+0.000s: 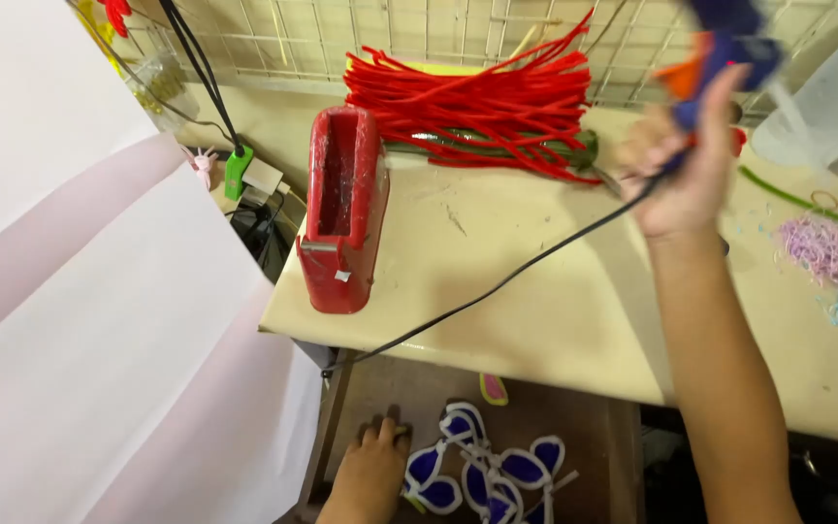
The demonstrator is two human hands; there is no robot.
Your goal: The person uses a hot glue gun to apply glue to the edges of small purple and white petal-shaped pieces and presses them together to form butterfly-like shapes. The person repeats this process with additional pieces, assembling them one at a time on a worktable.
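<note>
The right hand point(683, 175) has its fingers closed around a blue-and-orange glue gun point(720, 53) at 1 o'clock above the counter point(555, 311); one black cord point(497, 286) trails from it toward 7. The left hand point(370, 471), at 6 on a lower shelf, lies flat with fingers spread, holding nothing, just beside blue, white-edged petal pieces point(497, 471). One red tape dispenser point(341, 209) stands at 10, a red stick bundle point(477, 102) at 12.

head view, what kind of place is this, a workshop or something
Probably a small craft workbench. The right hand holds a corded glue gun over a cream table bearing a bundle of red pipe cleaners and a red tape dispenser. The left hand reaches blue-and-white cutouts below.
</note>
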